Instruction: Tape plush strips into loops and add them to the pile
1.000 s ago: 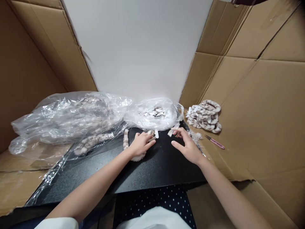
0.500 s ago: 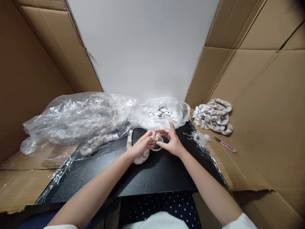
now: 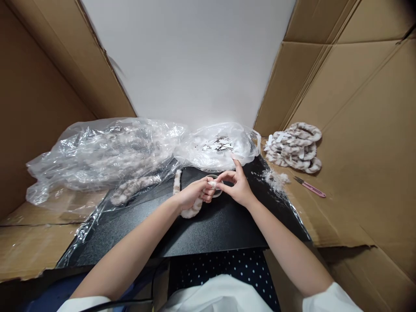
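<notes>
Hands [image 3: 191, 196] [image 3: 238, 188] pinching furry band [image 3: 191, 211], seemingly

Left hand [image 3: 191, 196] and right hand [image 3: 238, 188] pinch a furry headband [image 3: 190, 211] end over the black table [image 3: 208, 229]

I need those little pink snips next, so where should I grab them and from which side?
Take the pink snips by the pink handle, the end pointing toward the lower right, coming from above with the right hand. They lie flat and alone on the cardboard, with the dark blade tips pointing toward the fluff pile, so the handle end looks safest.
</notes>
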{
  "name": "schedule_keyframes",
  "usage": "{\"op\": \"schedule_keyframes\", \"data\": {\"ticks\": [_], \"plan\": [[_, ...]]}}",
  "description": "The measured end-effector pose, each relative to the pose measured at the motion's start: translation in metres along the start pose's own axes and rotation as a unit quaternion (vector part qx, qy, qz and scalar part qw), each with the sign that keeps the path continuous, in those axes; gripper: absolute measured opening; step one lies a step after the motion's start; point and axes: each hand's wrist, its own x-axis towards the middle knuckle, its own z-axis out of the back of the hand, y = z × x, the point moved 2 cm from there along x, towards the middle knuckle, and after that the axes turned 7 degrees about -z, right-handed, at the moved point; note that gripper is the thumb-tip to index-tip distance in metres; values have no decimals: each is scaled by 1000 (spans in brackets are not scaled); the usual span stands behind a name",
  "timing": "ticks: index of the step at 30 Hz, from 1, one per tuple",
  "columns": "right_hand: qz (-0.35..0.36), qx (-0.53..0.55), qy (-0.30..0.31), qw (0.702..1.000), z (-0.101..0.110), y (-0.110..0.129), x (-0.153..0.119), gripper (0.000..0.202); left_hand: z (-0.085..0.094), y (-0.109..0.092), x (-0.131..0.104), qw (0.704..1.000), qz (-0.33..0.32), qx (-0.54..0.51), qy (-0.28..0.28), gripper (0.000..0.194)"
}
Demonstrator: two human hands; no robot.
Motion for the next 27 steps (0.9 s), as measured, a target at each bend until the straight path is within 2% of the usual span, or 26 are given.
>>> {"op": "schedule_keyframes", "data": {"ticks": [4,8,11,14,17,19,23,27], "plan": [[32,-69,8,997,2,4,-3,97,-1,2,0,1000,2,-6,17,22],[84,-165,29,982,4,7,-6,90,0,2,1,999,8,-31,6,16],[79,-180,6,980,4,5,-6,87,1,2,0,1000,1,-27,1,14],[68,-164,-37,983,5,1,-5,88,0,2,-3,999,-17,44,-1,13],[78,-153,-68,983,7,-3,-5,88,0,1,-5,991,-24,131,-5,22],[90,-159,-67,981,7,-4,-4,88,1,-1,-5,986,-10,169,-10,28],[106,-188,-51,975,6,-3,-4,87,3,-7,-6,990,14,142,-17,37],[98,-200,-51,974,5,-2,-4,88,3,-11,-8,979,-51,194,-41,48]]}}
